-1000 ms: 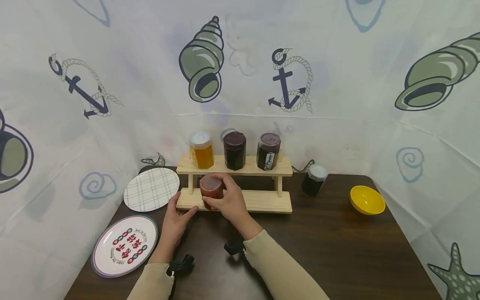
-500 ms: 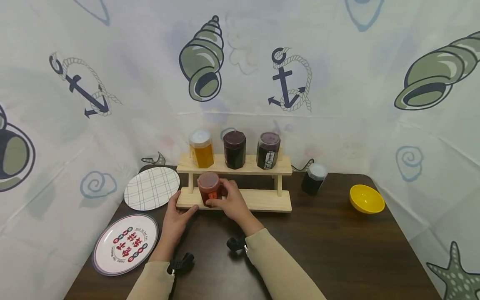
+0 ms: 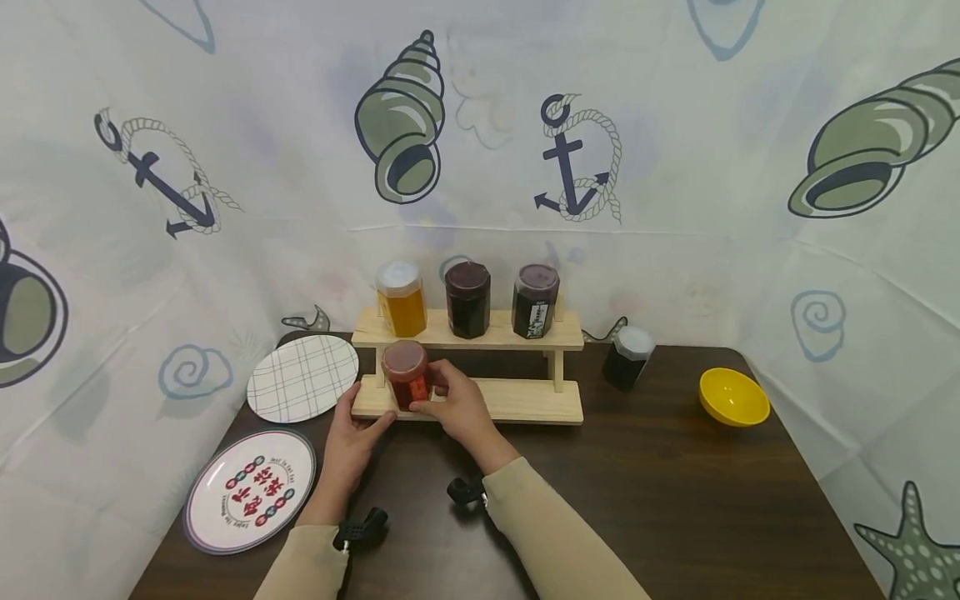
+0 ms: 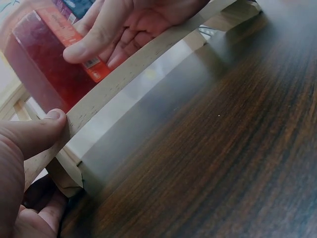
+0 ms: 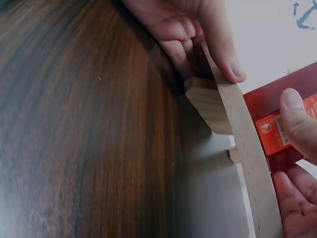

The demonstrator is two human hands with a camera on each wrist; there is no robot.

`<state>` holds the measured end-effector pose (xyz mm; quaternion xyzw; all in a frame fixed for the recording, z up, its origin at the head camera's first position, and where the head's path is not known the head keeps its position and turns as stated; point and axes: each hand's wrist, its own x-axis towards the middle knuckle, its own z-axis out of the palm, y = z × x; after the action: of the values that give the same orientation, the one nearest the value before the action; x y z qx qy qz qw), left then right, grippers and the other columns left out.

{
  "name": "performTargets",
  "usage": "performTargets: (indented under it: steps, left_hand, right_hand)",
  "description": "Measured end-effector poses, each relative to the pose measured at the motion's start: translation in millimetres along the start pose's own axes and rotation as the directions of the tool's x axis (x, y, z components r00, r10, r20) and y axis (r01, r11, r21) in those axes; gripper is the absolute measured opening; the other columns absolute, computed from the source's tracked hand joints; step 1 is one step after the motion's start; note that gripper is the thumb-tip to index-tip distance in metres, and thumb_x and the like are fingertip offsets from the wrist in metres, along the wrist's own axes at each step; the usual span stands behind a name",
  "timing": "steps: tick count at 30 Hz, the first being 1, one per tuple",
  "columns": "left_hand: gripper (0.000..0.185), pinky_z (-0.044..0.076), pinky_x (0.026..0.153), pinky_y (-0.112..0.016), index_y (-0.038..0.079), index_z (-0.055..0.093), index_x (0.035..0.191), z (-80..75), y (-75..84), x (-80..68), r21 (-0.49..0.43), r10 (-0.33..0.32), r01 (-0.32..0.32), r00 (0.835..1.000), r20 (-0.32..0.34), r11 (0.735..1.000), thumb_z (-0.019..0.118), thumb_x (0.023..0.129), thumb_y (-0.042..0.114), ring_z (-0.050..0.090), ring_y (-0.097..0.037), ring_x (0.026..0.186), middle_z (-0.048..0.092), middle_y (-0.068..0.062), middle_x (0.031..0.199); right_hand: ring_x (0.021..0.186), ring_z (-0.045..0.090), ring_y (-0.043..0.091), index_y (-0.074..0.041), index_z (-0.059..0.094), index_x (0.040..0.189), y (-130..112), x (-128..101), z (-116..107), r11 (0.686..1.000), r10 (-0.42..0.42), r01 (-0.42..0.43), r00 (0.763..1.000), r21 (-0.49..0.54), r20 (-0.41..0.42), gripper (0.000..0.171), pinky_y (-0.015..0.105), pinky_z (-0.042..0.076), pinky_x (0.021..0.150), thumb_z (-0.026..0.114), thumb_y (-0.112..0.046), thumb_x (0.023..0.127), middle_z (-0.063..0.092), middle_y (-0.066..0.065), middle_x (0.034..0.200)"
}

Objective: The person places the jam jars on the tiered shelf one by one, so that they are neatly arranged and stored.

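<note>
A red jar of jam (image 3: 402,371) with an orange-red label stands at the left end of the lower board of a two-step wooden rack (image 3: 528,400). My right hand (image 3: 463,412) holds it from the right side. In the right wrist view, the thumb (image 5: 296,116) lies on the jar's label and the fingers bend near its base. My left hand (image 3: 349,448) grips the rack's left front corner. Its thumb (image 4: 42,131) presses the board's front edge in the left wrist view, and the other fingers reach below.
On the upper step stand a yellow jar (image 3: 402,300) and two dark jars (image 3: 468,302). Right of the rack is a dark jar with a white lid (image 3: 628,358), then a yellow bowl (image 3: 733,398). A checked plate (image 3: 303,379) and a printed plate (image 3: 250,492) lie left.
The red jar has shifted left along the lower board with my right hand, whose fingers have come down from near its lid to its right side. My left hand keeps its place.
</note>
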<state>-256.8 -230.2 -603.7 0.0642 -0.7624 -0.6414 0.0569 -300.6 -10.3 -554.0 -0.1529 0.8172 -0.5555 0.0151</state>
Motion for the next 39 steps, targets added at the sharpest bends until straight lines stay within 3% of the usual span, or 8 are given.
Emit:
performTargets:
  steps: [5, 9, 13, 17, 21, 28, 35, 39]
  left_hand:
    - [0.098, 0.046, 0.101, -0.001, 0.013, 0.021, 0.174, -0.1, -2.0, -0.6, -0.003, 0.01, -0.01, 1.0, 0.0, 1.0, 0.084, 0.099, 0.02, 0.043, -0.037, 0.158, 0.03, -0.022, 0.175]
    - [0.097, 0.044, 0.097, 0.002, 0.012, 0.022, 0.173, 0.3, -1.8, -0.6, -0.021, 0.018, -0.018, 1.0, -0.001, 1.0, 0.084, 0.098, 0.017, 0.042, -0.035, 0.158, 0.031, -0.022, 0.174]
    - [0.097, 0.046, 0.105, -0.003, 0.014, 0.022, 0.173, -0.6, -1.7, -1.1, -0.017, 0.01, -0.01, 1.0, -0.002, 1.0, 0.084, 0.099, 0.02, 0.041, -0.031, 0.159, 0.031, -0.019, 0.175]
    - [0.098, 0.044, 0.124, -0.029, 0.015, 0.021, 0.174, -2.1, -1.7, -1.7, -0.004, -0.006, 0.006, 1.0, 0.004, 1.0, 0.084, 0.099, 0.023, 0.04, -0.031, 0.161, 0.03, -0.018, 0.176]
    - [0.099, 0.039, 0.128, -0.048, 0.016, 0.019, 0.174, -3.0, -3.1, -0.5, -0.002, -0.017, 0.017, 1.0, 0.009, 1.0, 0.084, 0.099, 0.023, 0.039, -0.033, 0.162, 0.028, -0.018, 0.177]
    - [0.098, 0.039, 0.128, -0.05, 0.014, 0.02, 0.174, -2.2, -1.0, -3.1, 0.012, -0.01, 0.01, 1.0, -0.005, 1.0, 0.083, 0.099, 0.019, 0.039, -0.036, 0.162, 0.029, -0.02, 0.176]
    - [0.098, 0.047, 0.12, -0.025, 0.014, 0.021, 0.173, -2.1, 0.4, -1.3, 0.028, 0.017, -0.017, 1.0, 0.003, 0.999, 0.084, 0.099, 0.025, 0.042, -0.033, 0.16, 0.031, -0.019, 0.175]
    - [0.099, 0.043, 0.126, -0.041, 0.013, 0.02, 0.174, -0.7, -2.3, -2.7, 0.031, 0.011, -0.011, 1.0, -0.004, 0.999, 0.084, 0.099, 0.023, 0.04, -0.037, 0.161, 0.03, -0.021, 0.176]
  right_hand:
    - [0.125, 0.072, 0.019, -0.021, 0.067, 0.137, -3.9, -0.6, 3.4, 0.998, 0.017, -0.019, 0.999, -0.058, -0.028, 0.058, 0.04, 0.06, 0.11, 0.095, -0.027, 0.087, 0.076, 0.001, 0.137]
    - [0.118, 0.073, 0.018, -0.02, 0.07, 0.132, -5.7, -0.7, 5.1, 0.996, 0.015, -0.019, 0.999, -0.082, -0.048, 0.054, 0.037, 0.061, 0.108, 0.096, -0.029, 0.085, 0.078, 0.001, 0.13]
    - [0.116, 0.073, 0.019, -0.019, 0.072, 0.129, -6.0, -0.8, 6.8, 0.997, 0.002, -0.007, 0.998, -0.083, -0.061, 0.052, 0.036, 0.061, 0.106, 0.096, -0.03, 0.084, 0.079, 0.001, 0.128]
    - [0.114, 0.073, 0.02, -0.018, 0.074, 0.131, -4.7, -0.3, 9.0, 0.994, 0.011, -0.018, 0.998, -0.104, -0.067, 0.054, 0.038, 0.062, 0.106, 0.096, -0.033, 0.084, 0.078, 0.002, 0.129]
    - [0.107, 0.07, 0.019, -0.017, 0.074, 0.134, -2.7, 0.2, 8.6, 0.987, 0.015, -0.024, 0.998, -0.157, -0.061, 0.058, 0.035, 0.062, 0.1, 0.095, -0.037, 0.085, 0.077, 0.001, 0.125]
    - [0.112, 0.07, 0.018, -0.017, 0.071, 0.141, 0.0, -2.4, 9.9, 0.981, -0.011, 0.001, 0.999, -0.193, -0.051, 0.059, 0.037, 0.062, 0.104, 0.093, -0.032, 0.088, 0.074, 0.003, 0.126]
    - [0.112, 0.069, 0.018, -0.016, 0.069, 0.146, -2.5, -2.6, 8.3, 0.976, -0.063, 0.052, 0.997, -0.21, -0.043, 0.061, 0.036, 0.061, 0.104, 0.091, -0.034, 0.091, 0.074, 0.005, 0.129]
    - [0.131, 0.067, 0.021, -0.016, 0.057, 0.156, 3.0, -5.4, 1.2, 0.99, -0.087, 0.089, 0.996, -0.11, 0.022, 0.069, 0.039, 0.058, 0.113, 0.088, -0.029, 0.095, 0.066, 0.005, 0.143]
